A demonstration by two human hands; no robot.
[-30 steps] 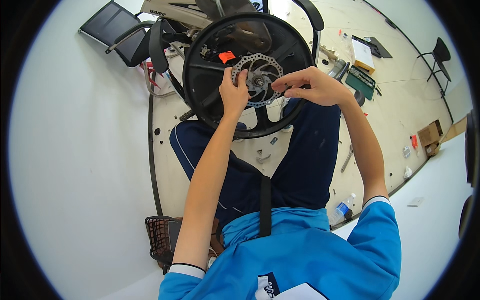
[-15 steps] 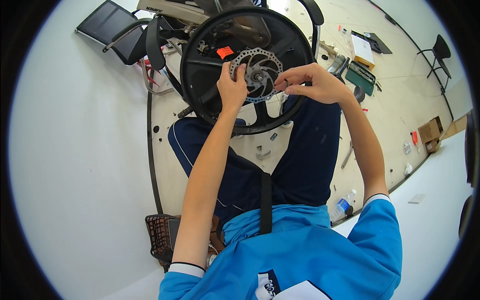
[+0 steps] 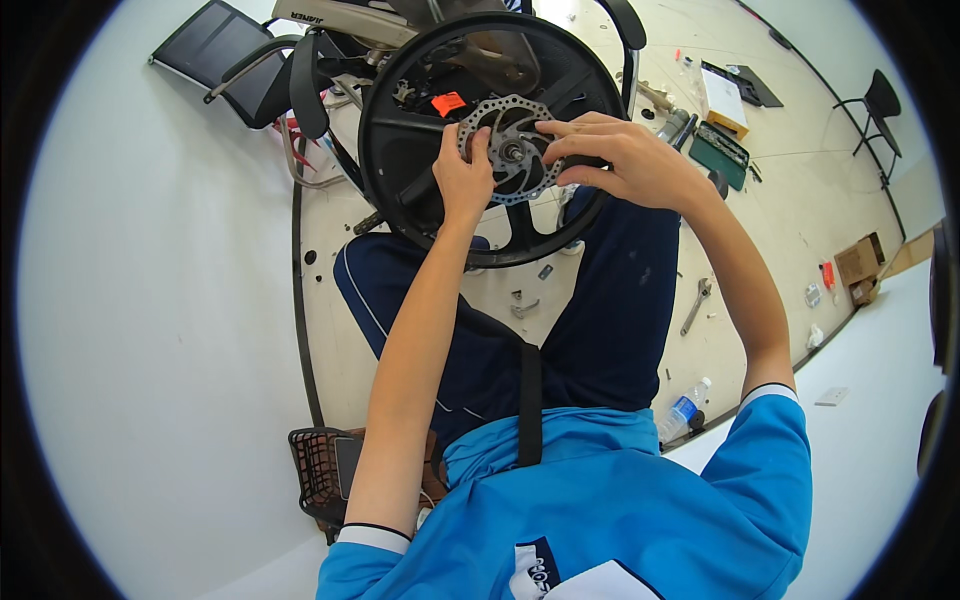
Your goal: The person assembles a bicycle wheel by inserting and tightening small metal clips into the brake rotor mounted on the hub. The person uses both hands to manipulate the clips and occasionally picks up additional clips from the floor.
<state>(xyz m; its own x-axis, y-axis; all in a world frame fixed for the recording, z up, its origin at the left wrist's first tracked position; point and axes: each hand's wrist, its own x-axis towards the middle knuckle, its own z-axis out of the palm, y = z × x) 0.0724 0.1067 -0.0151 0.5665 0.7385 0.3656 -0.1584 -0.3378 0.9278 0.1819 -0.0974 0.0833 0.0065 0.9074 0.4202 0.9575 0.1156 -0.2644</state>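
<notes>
A black spoked wheel (image 3: 400, 150) stands upright between my knees, and a silver brake disc (image 3: 512, 125) sits on its hub. My left hand (image 3: 462, 180) grips the disc's left edge with the thumb on its face. My right hand (image 3: 622, 160) reaches in from the right, its fingertips pinched at the disc's centre and upper rim. I cannot see whether a small part is between those fingers. An orange tag (image 3: 448, 102) is stuck on the wheel just left of the disc.
A wrench (image 3: 696, 304) and small loose parts (image 3: 524, 305) lie on the tan floor mat. A water bottle (image 3: 680, 410) lies near my right elbow. A black mesh basket (image 3: 318, 468) stands lower left, a green tool case (image 3: 722, 150) upper right, and a black chair (image 3: 215, 40) upper left.
The wheel and both hands sit slightly higher in view than before. My right fingers have shifted a little over the disc's centre; my left hand keeps its hold.
</notes>
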